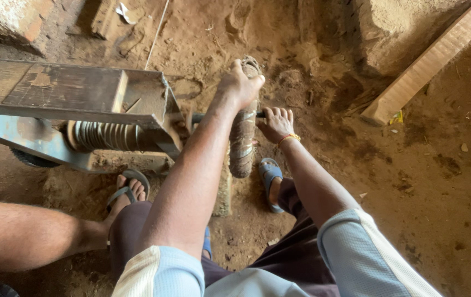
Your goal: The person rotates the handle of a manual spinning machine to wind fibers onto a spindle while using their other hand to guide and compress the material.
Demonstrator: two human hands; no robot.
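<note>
My left hand (240, 83) is closed over the top of an upright, mud-caked wheel (243, 144) at the end of a metal machine (81, 91). Just right of the wheel, my right hand (275, 124), with an orange thread at the wrist, grips a dark metal bar (260, 114) sticking out from the wheel's hub. The machine has a flat, dirty top plate, a blue-grey frame (21, 137) and a ribbed coil (106, 136) under it. My foot in a blue sandal (270, 184) rests on the earth below the wheel.
A bare leg (26, 235) comes in from the left, its foot in a grey sandal (128, 190) beside the machine. A wooden plank (428, 61) lies slanted at the upper right. A brick (10, 19) sits at the top left. The floor is loose brown earth.
</note>
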